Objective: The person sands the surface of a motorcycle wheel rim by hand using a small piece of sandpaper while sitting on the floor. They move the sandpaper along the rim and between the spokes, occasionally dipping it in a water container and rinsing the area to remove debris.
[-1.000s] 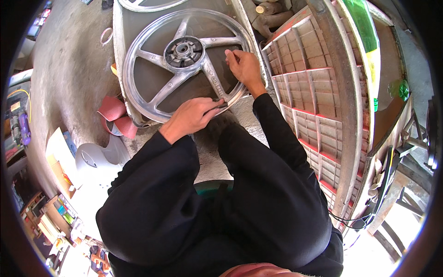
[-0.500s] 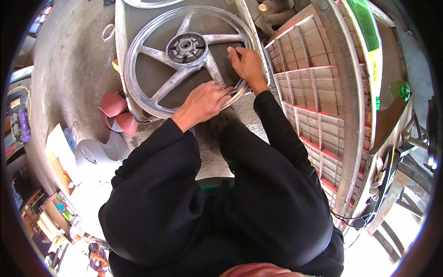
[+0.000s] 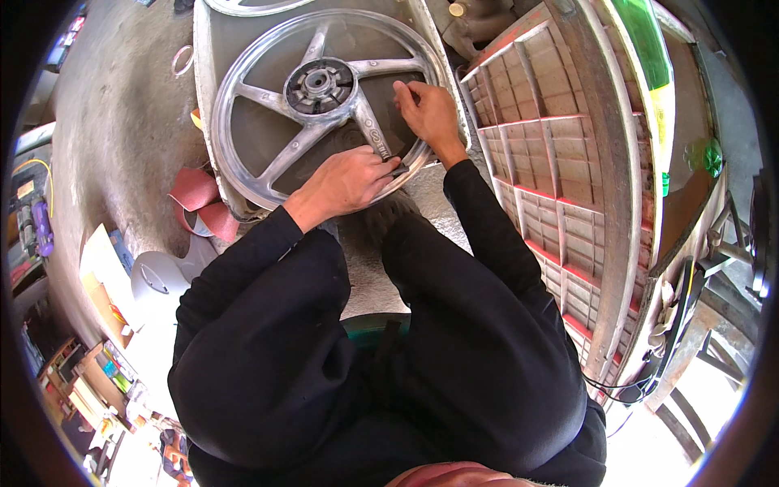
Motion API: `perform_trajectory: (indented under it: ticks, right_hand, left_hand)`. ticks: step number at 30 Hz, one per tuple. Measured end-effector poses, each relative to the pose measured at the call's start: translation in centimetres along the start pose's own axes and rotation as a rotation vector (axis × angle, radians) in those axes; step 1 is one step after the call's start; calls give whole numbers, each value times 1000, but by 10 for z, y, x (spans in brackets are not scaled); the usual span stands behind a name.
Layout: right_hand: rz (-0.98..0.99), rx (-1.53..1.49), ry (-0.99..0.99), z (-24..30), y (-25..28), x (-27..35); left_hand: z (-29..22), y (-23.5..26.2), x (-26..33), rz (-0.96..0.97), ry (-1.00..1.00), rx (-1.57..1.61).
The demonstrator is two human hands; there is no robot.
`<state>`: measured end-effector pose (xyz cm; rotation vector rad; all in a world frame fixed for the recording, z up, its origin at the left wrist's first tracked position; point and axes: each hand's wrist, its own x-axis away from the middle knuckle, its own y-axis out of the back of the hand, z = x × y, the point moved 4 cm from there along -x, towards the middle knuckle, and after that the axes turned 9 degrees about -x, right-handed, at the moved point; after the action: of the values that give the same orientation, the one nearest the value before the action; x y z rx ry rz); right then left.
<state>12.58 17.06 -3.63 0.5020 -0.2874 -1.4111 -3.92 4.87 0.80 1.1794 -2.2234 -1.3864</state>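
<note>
Left hand pinching dark pad; right hand curling, contents unclear; silver-metal spoked wheel looking heavy; rim offering grip.

Silver five-spoke wheel: metal, glossy along the rim, duller on the spokes. Grey concrete-like floor: matt. Black trousers: matt cloth. Translucent green bottle: glossy plastic. Curled pinkish-red sheet: matt, material unclear.

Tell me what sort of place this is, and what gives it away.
Probably a small workshop, perhaps for vehicle parts: a spoked metal wheel lies over a pale-edged tray, part of another metal rim shows beyond it, and the floor looks bare and stained.
</note>
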Motion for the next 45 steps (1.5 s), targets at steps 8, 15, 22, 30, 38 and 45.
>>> perform_trajectory:
  ticks: [8,15,22,30,38,45]
  right_hand:
    - [8,18,-7,-3,0,-2]
    - [9,58,27,-6,-1,-2]
    - [17,-13,-4,1,1,-1]
    - [36,63,-3,-3,1,-1]
    - [11,-42,0,-2,3,0]
    - [16,28,9,-1,0,-3]
  left_hand:
    - [10,14,-9,35,66,-68]
    - [36,18,-10,-98,178,-203]
    - [38,14,-8,52,129,-208]
    - [15,8,0,112,41,-50]
    - [5,-8,-4,128,75,-143]
    - [38,11,-5,31,265,-317]
